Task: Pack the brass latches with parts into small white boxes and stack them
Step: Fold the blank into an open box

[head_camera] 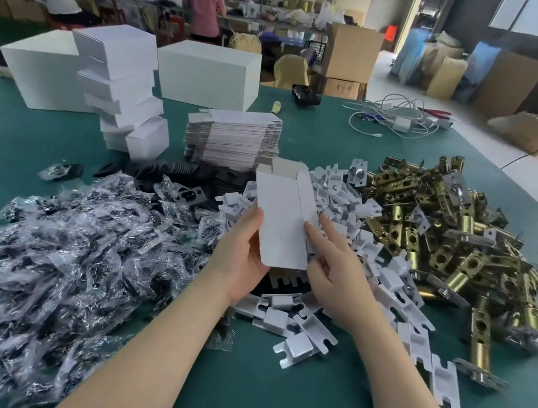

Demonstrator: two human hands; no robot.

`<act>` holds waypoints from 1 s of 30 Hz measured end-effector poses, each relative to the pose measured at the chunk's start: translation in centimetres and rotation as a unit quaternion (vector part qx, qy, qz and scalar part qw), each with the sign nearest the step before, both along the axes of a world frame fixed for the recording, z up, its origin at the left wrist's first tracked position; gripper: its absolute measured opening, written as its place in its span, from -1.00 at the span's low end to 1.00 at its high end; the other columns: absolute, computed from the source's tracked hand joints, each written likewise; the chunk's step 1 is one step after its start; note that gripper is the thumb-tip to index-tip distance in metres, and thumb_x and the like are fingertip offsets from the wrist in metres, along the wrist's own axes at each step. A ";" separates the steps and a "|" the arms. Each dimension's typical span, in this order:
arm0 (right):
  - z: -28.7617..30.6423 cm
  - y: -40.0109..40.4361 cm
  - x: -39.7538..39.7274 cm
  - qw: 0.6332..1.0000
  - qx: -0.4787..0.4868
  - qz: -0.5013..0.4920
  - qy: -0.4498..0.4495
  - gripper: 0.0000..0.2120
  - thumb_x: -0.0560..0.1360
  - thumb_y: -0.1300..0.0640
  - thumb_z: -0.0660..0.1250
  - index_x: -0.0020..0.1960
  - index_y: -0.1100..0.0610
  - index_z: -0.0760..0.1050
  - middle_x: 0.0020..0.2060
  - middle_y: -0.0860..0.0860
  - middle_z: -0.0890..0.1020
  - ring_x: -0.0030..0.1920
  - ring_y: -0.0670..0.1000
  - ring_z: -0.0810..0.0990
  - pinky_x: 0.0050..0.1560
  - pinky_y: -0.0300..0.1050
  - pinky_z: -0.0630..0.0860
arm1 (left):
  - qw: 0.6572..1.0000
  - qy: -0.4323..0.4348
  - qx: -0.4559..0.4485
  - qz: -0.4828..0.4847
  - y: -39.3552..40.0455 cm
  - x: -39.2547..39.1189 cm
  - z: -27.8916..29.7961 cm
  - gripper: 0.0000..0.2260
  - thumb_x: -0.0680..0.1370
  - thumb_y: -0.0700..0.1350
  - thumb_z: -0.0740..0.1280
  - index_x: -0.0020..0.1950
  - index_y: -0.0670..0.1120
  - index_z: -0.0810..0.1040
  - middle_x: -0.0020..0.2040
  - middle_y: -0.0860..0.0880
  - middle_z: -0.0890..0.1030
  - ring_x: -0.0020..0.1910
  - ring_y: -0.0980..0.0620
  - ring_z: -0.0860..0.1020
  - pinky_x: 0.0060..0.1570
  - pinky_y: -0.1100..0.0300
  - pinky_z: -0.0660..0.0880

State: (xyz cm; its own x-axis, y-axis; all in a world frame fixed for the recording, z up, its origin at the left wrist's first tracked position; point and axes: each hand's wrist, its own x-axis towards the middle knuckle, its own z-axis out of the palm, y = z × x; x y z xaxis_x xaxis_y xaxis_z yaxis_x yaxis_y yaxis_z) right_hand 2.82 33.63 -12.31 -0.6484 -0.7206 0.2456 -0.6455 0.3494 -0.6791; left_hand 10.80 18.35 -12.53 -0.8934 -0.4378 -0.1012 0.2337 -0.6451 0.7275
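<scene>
Two bare forearms reach up from the 6 o'clock edge over a green table point(268, 394), meeting at the centre around a small white box point(284, 220). At 9 o'clock of the box, the left hand point(241, 255) grips its lower left edge, thumb on the front face and fingers curled behind. At 3 o'clock of it, the right hand point(331, 268) pinches the lower right edge, thumb on the front. Held upright and tilted slightly, the box has its top flaps open toward 12 o'clock. Under the hands and spreading toward 4 o'clock lies a heap of white card inserts point(355, 216). Brass latches point(446, 235) are piled at 3 o'clock, well apart from the box and touching the inserts' edge. From 7 to 9 o'clock sprawls a large mound of clear plastic bags holding dark parts point(58, 243). A stack of flat unfolded boxes point(231, 139) sits at 12 o'clock just beyond the held box, and at 11 o'clock a leaning stack of closed white boxes point(121, 89) stands between larger white cartons point(209, 74). White cables point(393, 117) lie at 1 o'clock. People work at benches far behind
</scene>
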 end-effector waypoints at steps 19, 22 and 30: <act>0.2 -0.7 2.4 0.994 -0.091 -0.037 0.046 -0.70 0.61 0.07 0.12 -0.30 0.04 0.34 -0.49 -0.06 0.42 -0.49 -0.09 0.33 -0.44 -0.10 0.27 | 0.918 0.037 -0.385 0.085 3.3 1.3 0.4 -0.36 0.46 0.05 0.50 0.30 0.60 0.27 0.55 0.29 0.20 0.42 0.28 0.37 0.25 0.15 0.54; 0.2 -0.6 2.2 0.993 -0.099 -0.037 0.061 -0.79 0.58 0.22 0.26 -0.23 0.18 0.47 -0.46 0.02 0.49 -0.44 0.03 0.43 -0.39 -0.03 0.33 | 0.910 0.027 -0.399 0.108 3.2 1.3 0.5 -0.34 0.47 0.02 0.50 0.36 0.55 0.24 0.60 0.16 0.14 0.50 0.20 0.28 0.21 0.23 0.53; 0.4 -0.6 2.6 0.975 -0.180 -0.097 0.087 -0.86 0.50 0.32 0.41 -0.10 0.10 0.67 -0.35 -0.28 0.54 -0.33 -0.21 0.50 -0.27 -0.42 0.35 | 0.874 0.008 -0.441 0.206 2.8 1.4 0.2 -0.50 0.41 0.18 0.45 0.27 0.42 0.34 0.41 0.15 0.43 0.33 0.19 0.49 0.20 0.12 0.57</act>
State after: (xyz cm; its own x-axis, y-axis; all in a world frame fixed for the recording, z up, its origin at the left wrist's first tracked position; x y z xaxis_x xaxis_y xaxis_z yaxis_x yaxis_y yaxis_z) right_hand 5.46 33.07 -11.93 -0.6893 -0.4351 0.5793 -0.7080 0.2348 -0.6661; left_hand 12.25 21.12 -12.33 -0.6404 -0.6239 0.4479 0.3277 0.3055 0.8940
